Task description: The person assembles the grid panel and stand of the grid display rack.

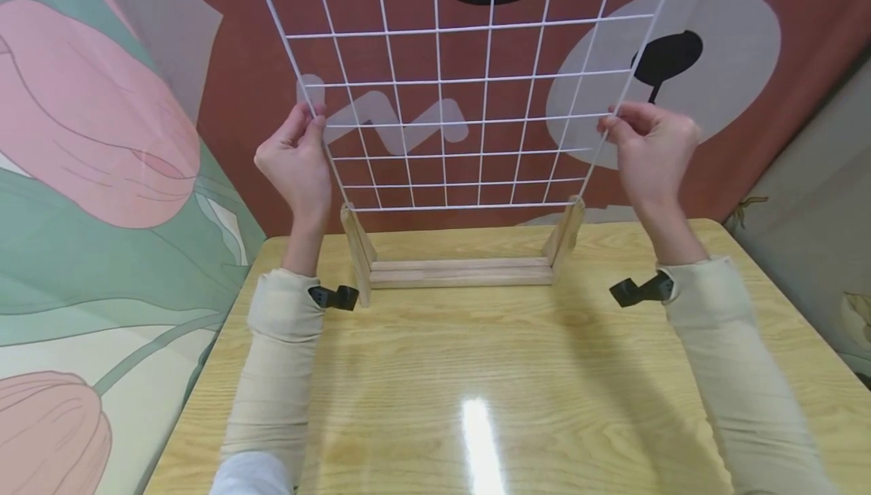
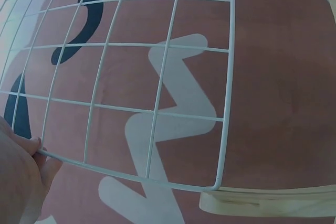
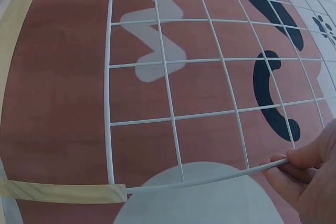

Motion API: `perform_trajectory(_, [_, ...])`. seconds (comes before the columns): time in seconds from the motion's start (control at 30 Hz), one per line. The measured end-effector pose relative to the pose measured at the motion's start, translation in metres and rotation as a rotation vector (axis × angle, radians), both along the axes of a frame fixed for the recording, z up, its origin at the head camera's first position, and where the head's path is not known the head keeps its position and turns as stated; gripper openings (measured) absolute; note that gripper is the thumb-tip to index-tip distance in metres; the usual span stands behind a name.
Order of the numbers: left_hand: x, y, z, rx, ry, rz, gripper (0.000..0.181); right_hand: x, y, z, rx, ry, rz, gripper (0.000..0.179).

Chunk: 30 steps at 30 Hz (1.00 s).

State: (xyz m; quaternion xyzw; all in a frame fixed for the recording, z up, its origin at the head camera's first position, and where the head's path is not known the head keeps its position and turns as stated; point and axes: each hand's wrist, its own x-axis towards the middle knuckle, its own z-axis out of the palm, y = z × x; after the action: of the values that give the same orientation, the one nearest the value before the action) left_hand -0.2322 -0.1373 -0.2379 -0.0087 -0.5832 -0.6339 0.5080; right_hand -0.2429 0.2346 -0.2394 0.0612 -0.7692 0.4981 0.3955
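A white wire grid panel point(image 1: 438, 82) stands up in front of me, its lower corners at the tops of the two uprights of a wooden stand point(image 1: 463, 272). My left hand point(image 1: 297, 159) pinches the panel's left edge wire between thumb and fingers. On the opposite edge, my right hand point(image 1: 653, 151) pinches the wire at about the same height. In the left wrist view, a lower corner of the grid point(image 2: 214, 186) meets the end of a wooden upright point(image 2: 262, 202). The right wrist view has the other corner against its upright point(image 3: 63, 191). The panel's top runs out of the head view.
The stand rests near the far edge of a wood-grain table point(image 1: 422, 359). Behind it hangs a printed cloth point(image 1: 238, 87) in red with white and black shapes. A cloth with pink flowers point(image 1: 95, 117) hangs along the left, and a grey one point(image 1: 810, 170) on the right.
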Motion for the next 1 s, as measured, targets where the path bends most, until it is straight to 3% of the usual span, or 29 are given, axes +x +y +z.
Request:
perform_trajectory(0.4, [-0.002,-0.002,-0.01,-0.022,0.013,0.021,0.014,-0.002,-0.001,-0.008,0.028,-0.018,0.008,0.021])
perform_trajectory(0.73, [-0.004,-0.002,-0.021,-0.04,-0.021,0.028,0.012,-0.004,0.0,-0.017,0.052,-0.071,-0.017,0.02])
perform_trajectory(1.0, [-0.007,-0.002,-0.033,-0.039,-0.049,0.046,0.012,-0.005,-0.001,-0.024,0.039,-0.069,0.013,0.018])
